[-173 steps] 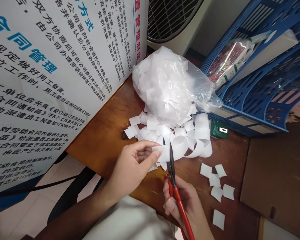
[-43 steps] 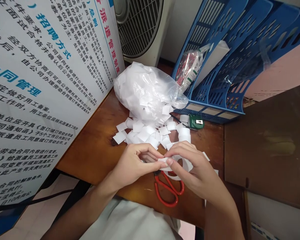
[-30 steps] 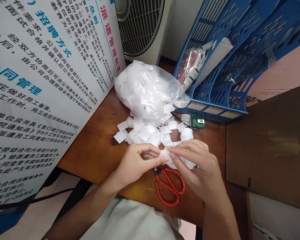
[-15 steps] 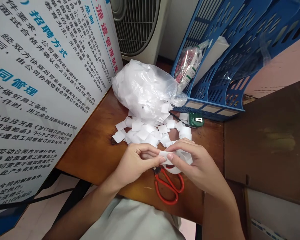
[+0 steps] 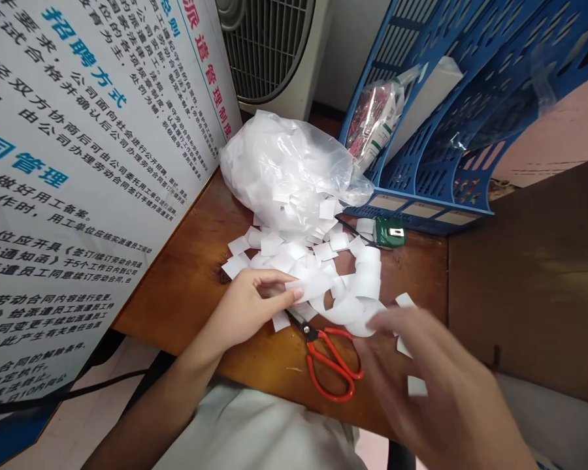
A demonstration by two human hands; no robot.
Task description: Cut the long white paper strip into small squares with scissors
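Observation:
My left hand (image 5: 247, 307) pinches the end of a long curling white paper strip (image 5: 353, 297) between thumb and fingers. The strip loops to the right over the wooden table (image 5: 191, 287). My right hand (image 5: 436, 385) is blurred by motion at the lower right, fingers spread, holding nothing, just off the strip. Red-handled scissors (image 5: 333, 362) lie shut on the table below the strip, between my hands. A heap of cut white paper squares (image 5: 284, 251) lies behind my left hand, spilling from a clear plastic bag (image 5: 287, 170).
A large printed board (image 5: 78, 150) leans along the left edge of the table. A fan (image 5: 269, 52) stands behind. A blue file rack (image 5: 451, 111) holds packets at the back right. A small green object (image 5: 389, 233) sits by the rack. Brown cardboard (image 5: 534, 274) lies right.
My right hand has let go of the strip and swung down to the lower right. The strip has uncurled across the table. Earlier, my right hand held the scissors; they now lie on the table.

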